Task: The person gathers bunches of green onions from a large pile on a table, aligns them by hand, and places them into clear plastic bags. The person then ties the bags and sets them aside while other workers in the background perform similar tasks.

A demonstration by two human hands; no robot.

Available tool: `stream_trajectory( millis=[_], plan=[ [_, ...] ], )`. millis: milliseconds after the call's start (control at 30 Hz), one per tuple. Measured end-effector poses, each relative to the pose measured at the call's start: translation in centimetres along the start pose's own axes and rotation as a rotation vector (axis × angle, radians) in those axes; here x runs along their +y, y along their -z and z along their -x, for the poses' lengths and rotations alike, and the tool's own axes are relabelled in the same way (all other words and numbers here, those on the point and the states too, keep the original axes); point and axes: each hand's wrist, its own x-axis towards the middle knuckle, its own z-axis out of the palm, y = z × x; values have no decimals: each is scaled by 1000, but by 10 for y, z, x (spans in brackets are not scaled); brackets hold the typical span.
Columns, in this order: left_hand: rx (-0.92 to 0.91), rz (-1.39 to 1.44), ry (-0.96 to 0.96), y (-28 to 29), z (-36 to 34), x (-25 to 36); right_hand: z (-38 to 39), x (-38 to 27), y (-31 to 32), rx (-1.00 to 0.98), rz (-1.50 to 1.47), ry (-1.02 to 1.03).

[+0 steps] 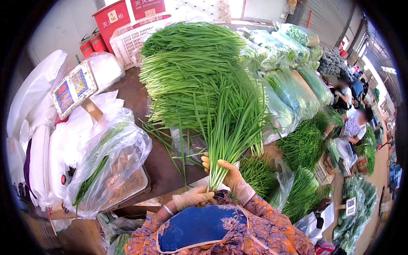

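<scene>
My right hand (pixel 230 175), in a thin pale glove, is closed around a bunch of garlic chives (pixel 227 140) near its pale root ends. The green leaves fan up and away from me over the pile. At the bottom of the bunch, my gloved left hand (pixel 192 199) has its fingers together on the cut ends. A large stack of garlic chives (pixel 187 72) lies in layers on the dark table (pixel 163 155) just beyond my hands. Loose stalks (pixel 168 142) are scattered on the tabletop beside the stack.
Clear plastic bags (pixel 110 157) and a scale's display (pixel 74 89) stand at left. A white basket (pixel 127 44) sits behind, near red cabinets (pixel 111 19). Bagged greens (pixel 293 93) are stacked at right. Several people, including one crouching person (pixel 356 125), are among greens farther right.
</scene>
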Motion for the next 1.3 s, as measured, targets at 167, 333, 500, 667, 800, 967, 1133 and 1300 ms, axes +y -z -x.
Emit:
stream_trajectory(
  millis=[167,333,500,667,800,967,1133,1300],
  plan=[
    [178,-32,-37,-10,-1,18,10,1,16,-15,-81,-32],
    [348,-839,-109,2,-27,17,14,14,6,-32,-60,-57],
    [245,-790,-354,-22,-22,38,17,0,17,-51,-167,61],
    [99,-462,-87,-10,-2,27,4,-23,10,-136,-203,24],
    [326,-646,-362,25,19,-14,-8,-21,0,-188,-216,17],
    [717,-60,-492,45,106,-9,-10,-17,-63,-201,269,-6],
    [1175,149,-814,91,201,-8,-34,1,-134,-419,641,-153],
    [1987,-1037,-468,150,248,-55,-96,63,-228,-894,1081,-435]
  ],
)
